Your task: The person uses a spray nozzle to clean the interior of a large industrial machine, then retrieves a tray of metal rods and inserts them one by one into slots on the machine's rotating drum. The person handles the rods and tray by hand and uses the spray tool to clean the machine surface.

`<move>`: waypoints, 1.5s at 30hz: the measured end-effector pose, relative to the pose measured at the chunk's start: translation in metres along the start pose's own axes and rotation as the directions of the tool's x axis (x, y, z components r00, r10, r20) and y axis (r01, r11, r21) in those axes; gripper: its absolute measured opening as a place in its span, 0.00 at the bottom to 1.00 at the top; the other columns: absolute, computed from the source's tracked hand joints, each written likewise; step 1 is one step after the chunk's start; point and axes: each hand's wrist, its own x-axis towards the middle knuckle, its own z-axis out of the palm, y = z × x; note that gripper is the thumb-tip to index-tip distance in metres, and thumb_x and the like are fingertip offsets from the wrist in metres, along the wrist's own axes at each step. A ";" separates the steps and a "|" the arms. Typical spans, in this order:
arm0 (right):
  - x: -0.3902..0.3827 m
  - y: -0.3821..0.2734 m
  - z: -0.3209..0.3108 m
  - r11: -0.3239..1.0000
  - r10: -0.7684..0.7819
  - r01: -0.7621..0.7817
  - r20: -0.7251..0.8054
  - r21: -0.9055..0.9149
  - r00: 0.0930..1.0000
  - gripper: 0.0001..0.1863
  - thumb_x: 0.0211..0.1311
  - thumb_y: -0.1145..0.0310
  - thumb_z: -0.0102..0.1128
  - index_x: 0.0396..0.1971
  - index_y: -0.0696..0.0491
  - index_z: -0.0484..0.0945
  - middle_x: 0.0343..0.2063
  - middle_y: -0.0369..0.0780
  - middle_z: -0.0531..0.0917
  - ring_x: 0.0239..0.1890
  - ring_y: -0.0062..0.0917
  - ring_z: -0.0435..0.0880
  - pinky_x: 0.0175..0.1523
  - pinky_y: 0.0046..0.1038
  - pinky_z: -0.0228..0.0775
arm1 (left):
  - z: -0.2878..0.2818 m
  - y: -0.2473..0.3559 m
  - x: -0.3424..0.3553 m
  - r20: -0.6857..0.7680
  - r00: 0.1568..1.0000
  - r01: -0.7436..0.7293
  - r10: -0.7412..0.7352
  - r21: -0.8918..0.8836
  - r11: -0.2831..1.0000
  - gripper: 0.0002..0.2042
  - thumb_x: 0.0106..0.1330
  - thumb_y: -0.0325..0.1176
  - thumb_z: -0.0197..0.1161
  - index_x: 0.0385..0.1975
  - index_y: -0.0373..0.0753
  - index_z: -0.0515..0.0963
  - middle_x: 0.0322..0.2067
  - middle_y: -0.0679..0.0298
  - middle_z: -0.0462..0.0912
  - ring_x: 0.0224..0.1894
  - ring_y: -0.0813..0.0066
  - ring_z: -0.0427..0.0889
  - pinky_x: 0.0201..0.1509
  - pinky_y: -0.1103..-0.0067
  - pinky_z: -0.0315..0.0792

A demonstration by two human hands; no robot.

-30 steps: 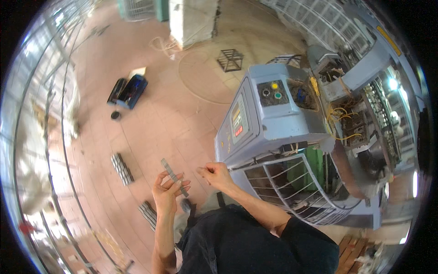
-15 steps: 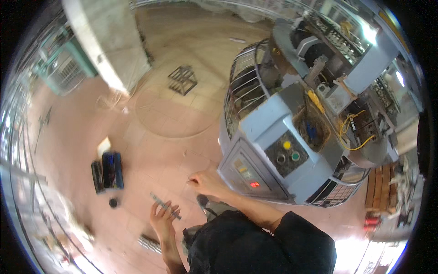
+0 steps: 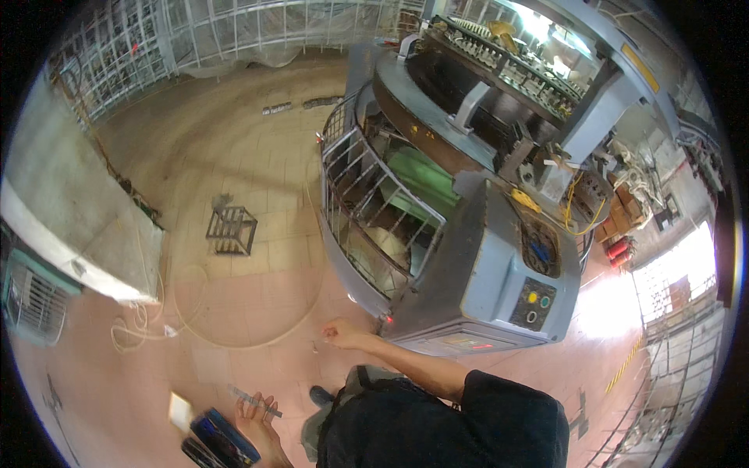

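The left hand (image 3: 253,424) grasps a thin, flat, grey strip (image 3: 242,394) above the reddish tiled floor (image 3: 292,366). The right hand (image 3: 342,334) has curled fingers; whether around anything, I cannot tell. Beyond, a blue-grey machine cabinet (image 3: 499,265) bears an unreadable red display (image 3: 483,346) at its front edge.

From the near side of the round blue-grey metal machine (image 3: 491,234), the wide fisheye head view looks steeply down — close above the wearer's black cloth shirt (image 3: 445,425) — and forward, across the machine and pinkish tiled floor (image 3: 261,304) left of it.
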 end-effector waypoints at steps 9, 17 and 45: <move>0.191 -0.039 -0.071 0.841 0.285 -0.121 -0.242 0.528 0.928 0.24 0.63 0.66 0.66 0.57 0.61 0.75 0.35 0.44 0.85 0.30 0.25 0.85 0.34 0.27 0.80 | 0.130 0.074 0.238 0.256 0.954 0.111 -0.156 0.181 0.977 0.29 0.61 0.16 0.64 0.61 0.36 0.60 0.46 0.46 0.79 0.39 0.50 0.86 0.42 0.61 0.85; 0.394 -0.056 -0.186 0.584 0.454 0.017 -0.344 0.812 0.822 0.34 0.63 0.68 0.67 0.66 0.58 0.63 0.37 0.43 0.84 0.34 0.24 0.83 0.34 0.28 0.78 | 0.295 0.112 0.388 0.344 0.887 0.239 -0.308 0.229 0.944 0.30 0.63 0.16 0.61 0.64 0.36 0.58 0.52 0.41 0.75 0.47 0.47 0.82 0.53 0.54 0.81; 0.779 -0.059 -0.492 0.298 0.839 0.493 0.022 0.817 -0.543 0.15 0.61 0.65 0.60 0.42 0.61 0.79 0.37 0.51 0.86 0.42 0.44 0.86 0.44 0.40 0.78 | 0.645 0.255 0.876 0.545 0.673 0.062 -0.499 0.632 0.773 0.27 0.66 0.22 0.61 0.65 0.28 0.63 0.54 0.48 0.76 0.53 0.53 0.78 0.52 0.70 0.78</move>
